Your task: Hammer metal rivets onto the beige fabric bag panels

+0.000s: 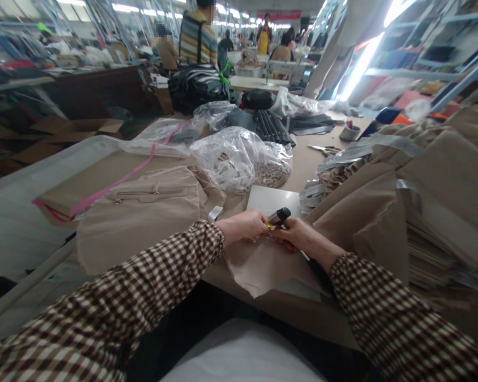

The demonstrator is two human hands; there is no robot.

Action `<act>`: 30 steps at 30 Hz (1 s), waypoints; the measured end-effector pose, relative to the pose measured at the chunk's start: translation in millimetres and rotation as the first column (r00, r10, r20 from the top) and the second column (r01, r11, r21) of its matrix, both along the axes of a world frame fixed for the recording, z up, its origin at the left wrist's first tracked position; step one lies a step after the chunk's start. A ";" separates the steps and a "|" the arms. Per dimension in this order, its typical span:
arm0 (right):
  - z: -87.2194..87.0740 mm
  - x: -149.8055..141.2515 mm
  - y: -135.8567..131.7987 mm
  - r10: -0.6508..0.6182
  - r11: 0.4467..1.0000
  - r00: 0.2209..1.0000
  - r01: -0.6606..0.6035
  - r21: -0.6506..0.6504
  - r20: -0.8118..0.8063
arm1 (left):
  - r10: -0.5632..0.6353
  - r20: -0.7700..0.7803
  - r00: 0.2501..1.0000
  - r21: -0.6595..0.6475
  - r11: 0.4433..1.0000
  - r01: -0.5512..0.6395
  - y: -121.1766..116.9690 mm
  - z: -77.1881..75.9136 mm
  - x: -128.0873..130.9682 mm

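Note:
Both my hands meet over a tan fabric piece [258,265] lying at the near edge of the worktable [302,164]. My right hand [306,239] is closed around a small dark tool with a yellow part [278,216], its tip pointing up and left. My left hand [244,225] is closed in a pinch right beside the tool's tip, pressing on the fabric; what its fingers hold is too small to make out. A grey flat board [268,200] lies just behind my hands. Checked sleeves cover both my arms.
Clear plastic bags of small tan parts [242,159] sit behind the board. Tan bags [143,207] with a pink strap lie to the left, a tall stack of tan fabric [429,196] to the right. Scissors [324,149] and black goods lie farther back. People work in the distance.

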State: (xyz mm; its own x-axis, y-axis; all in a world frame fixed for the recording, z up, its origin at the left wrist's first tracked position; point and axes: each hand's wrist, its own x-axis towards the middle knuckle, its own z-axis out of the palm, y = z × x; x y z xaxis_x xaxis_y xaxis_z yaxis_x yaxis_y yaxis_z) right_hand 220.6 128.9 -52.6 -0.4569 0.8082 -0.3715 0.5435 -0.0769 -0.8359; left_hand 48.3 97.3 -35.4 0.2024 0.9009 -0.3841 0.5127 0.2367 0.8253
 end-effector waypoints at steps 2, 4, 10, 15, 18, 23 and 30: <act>-0.4 0.3 -0.5 -0.016 1.000 0.999 0.016 -0.008 0.037 | -0.015 -0.026 1.000 -0.014 1.000 0.015 2.4 -4.3 0.2; -0.1 0.7 -0.7 -0.006 1.000 0.998 0.007 -0.017 0.059 | -0.018 -0.034 0.999 -0.019 1.000 0.017 3.3 -6.1 0.9; 3.5 -1.2 -0.5 0.006 1.000 0.982 -0.006 -0.003 0.190 | 0.012 -0.040 0.999 -0.023 1.000 -0.013 3.7 -4.7 1.7; 3.0 -3.4 -0.5 -0.027 1.000 0.973 0.024 0.018 0.228 | 0.002 -0.050 0.999 -0.034 0.999 -0.003 2.7 -2.9 -0.3; 0.3 -5.3 -0.9 -0.051 0.998 0.964 0.041 0.044 0.260 | -0.002 -0.070 0.998 -0.032 0.999 -0.001 2.5 -4.3 -1.4; -5.3 -10.1 -4.8 -0.076 0.991 0.958 0.040 0.131 0.278 | 0.004 -0.097 0.995 -0.015 1.000 -0.006 4.7 -10.0 -1.7; -1.6 -7.5 -7.2 -0.049 0.972 0.960 -0.018 0.235 0.276 | 0.079 -0.116 0.990 0.005 0.997 -0.079 1.7 -7.4 -2.9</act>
State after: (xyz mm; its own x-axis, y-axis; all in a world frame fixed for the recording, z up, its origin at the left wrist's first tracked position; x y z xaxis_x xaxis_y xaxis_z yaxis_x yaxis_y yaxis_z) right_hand 213.1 121.6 -54.2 -0.3490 0.8936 -0.2823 0.7570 0.0913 -0.6470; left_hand 45.4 98.9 -42.8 0.0848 0.9126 -0.4000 0.5844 0.2796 0.7618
